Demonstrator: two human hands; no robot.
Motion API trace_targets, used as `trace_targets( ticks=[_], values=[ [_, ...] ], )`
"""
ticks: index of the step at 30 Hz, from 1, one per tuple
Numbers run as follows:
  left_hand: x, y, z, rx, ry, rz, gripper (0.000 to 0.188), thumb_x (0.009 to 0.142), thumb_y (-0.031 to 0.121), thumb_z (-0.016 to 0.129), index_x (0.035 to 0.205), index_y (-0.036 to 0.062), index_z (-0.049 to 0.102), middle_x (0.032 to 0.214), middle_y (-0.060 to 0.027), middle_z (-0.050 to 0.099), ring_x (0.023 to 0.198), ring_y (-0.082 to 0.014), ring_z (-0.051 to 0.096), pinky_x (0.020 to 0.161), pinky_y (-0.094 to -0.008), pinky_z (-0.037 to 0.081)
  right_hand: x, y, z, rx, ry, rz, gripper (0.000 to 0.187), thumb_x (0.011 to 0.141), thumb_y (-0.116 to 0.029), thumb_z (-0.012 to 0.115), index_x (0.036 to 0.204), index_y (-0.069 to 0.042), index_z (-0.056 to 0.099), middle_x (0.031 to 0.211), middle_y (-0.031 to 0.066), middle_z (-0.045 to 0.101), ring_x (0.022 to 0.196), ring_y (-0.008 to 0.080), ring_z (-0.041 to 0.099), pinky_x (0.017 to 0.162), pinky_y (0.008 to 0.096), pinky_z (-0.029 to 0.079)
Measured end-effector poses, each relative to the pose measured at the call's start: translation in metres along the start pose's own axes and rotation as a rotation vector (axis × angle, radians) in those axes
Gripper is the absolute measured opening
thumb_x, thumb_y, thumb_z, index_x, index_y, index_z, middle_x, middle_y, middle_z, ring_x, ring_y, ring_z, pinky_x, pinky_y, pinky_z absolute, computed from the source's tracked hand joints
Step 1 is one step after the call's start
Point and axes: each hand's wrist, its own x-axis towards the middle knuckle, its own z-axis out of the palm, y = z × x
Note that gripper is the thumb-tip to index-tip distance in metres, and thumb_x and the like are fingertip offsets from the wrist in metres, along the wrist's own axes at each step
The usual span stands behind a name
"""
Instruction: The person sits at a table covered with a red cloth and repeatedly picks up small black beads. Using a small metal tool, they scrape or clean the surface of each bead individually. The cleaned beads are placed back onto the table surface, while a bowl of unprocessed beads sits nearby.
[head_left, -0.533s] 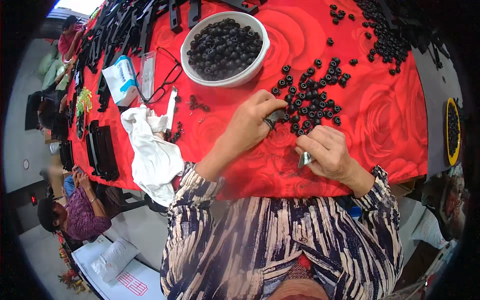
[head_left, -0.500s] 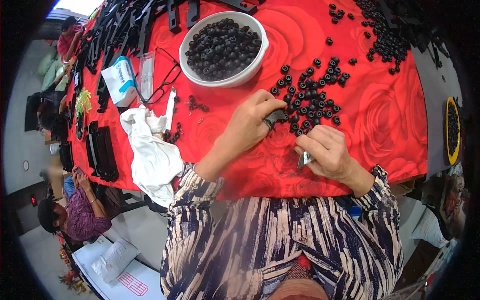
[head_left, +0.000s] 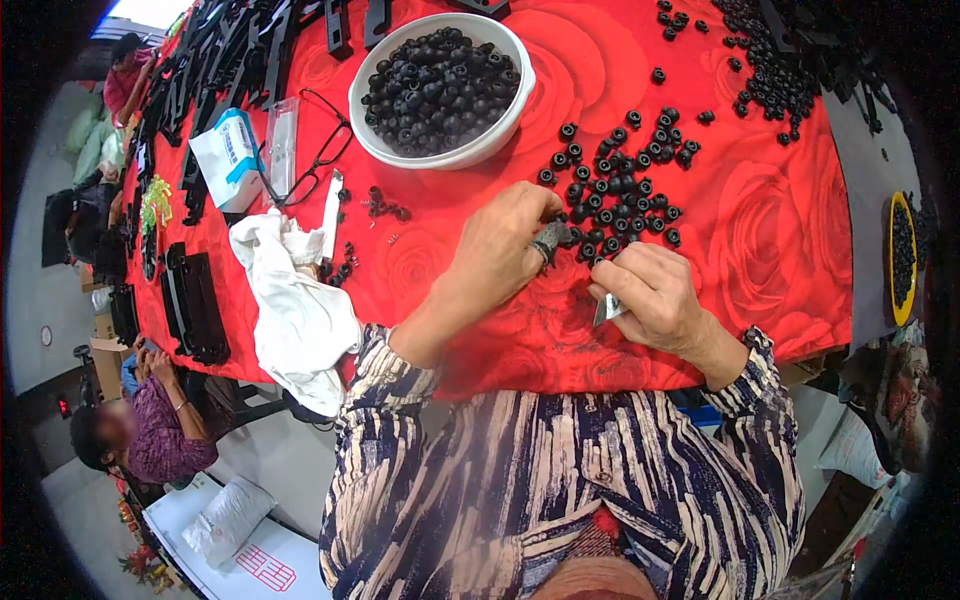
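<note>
Many small black round parts with holes (head_left: 622, 192) lie loose on a red rose-patterned cloth (head_left: 770, 230). My left hand (head_left: 505, 243) is at the near left edge of this pile, fingers pinched together, a dark grey wrap (head_left: 549, 238) around one digit. Whatever sits between its fingertips is hidden among the black parts. Just right of it, at the pile's near edge, my right hand (head_left: 652, 298) is closed on a small flat silvery blade (head_left: 607, 309), which sticks out below the fingers. Beyond my left hand stands a white bowl (head_left: 440, 160) heaped with the same black parts.
To the left lie a white cloth (head_left: 300, 320), eyeglasses (head_left: 325, 160), a blue-and-white packet (head_left: 226, 160) and long black plastic pieces (head_left: 195, 300). More black parts (head_left: 770, 85) are heaped at the far right, near a yellow-rimmed tray (head_left: 902, 260). Other people (head_left: 165, 420) sit at the left.
My left fingers have shifted slightly at the pile's edge. The blade in my right hand has tilted and shows its point more. Bowl, packet and cloth appear slightly further left in the view.
</note>
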Motion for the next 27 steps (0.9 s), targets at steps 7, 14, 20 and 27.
trace_targets(
  ticks=[7, 14, 20, 27],
  values=[
    [-0.004, 0.012, -0.009, -0.792, -0.048, -0.268, 0.027, 0.078, 0.002, 0.064, 0.104, -0.0029, 0.058, 0.089, -0.0085, 0.062, 0.076, -0.0168, 0.062, 0.061, -0.0289, 0.049, 0.000, 0.001, -0.005, 0.079, 0.053, 0.003, 0.029, 0.064, -0.008, 0.073, 0.089, -0.003, 0.059, 0.068, 0.0062, 0.049, 0.056, 0.0220, 0.052, 0.048, 0.0332, 0.041],
    [-0.018, 0.023, 0.017, -1.680, -0.140, -0.588, 0.019, 0.090, 0.011, 0.053, 0.104, 0.0008, 0.059, 0.091, -0.0095, 0.064, 0.074, -0.0162, 0.064, 0.059, -0.0282, 0.054, 0.003, -0.003, -0.001, 0.195, 0.222, 0.133, 0.040, 0.064, -0.005, 0.075, 0.100, 0.000, 0.059, 0.078, 0.0100, 0.056, 0.060, 0.0226, 0.057, 0.051, 0.0321, 0.046],
    [-0.023, 0.023, 0.027, -1.781, -0.185, -0.627, 0.024, 0.089, 0.016, 0.057, 0.109, 0.0037, 0.060, 0.094, -0.0107, 0.066, 0.075, -0.0178, 0.065, 0.057, -0.0275, 0.053, -0.001, -0.004, 0.000, 0.199, 0.214, 0.199, 0.039, 0.064, -0.003, 0.075, 0.099, 0.000, 0.059, 0.078, 0.0106, 0.056, 0.061, 0.0227, 0.058, 0.050, 0.0315, 0.046],
    [-0.023, 0.023, 0.014, -1.583, -0.384, -0.639, 0.020, 0.084, 0.010, 0.063, 0.101, -0.0011, 0.063, 0.087, -0.0081, 0.065, 0.069, -0.0120, 0.062, 0.056, -0.0247, 0.050, 0.005, 0.002, -0.018, 0.307, 0.013, 0.097, 0.033, 0.064, -0.003, 0.075, 0.094, 0.001, 0.062, 0.067, 0.0094, 0.054, 0.054, 0.0225, 0.055, 0.046, 0.0314, 0.042]
  ],
)
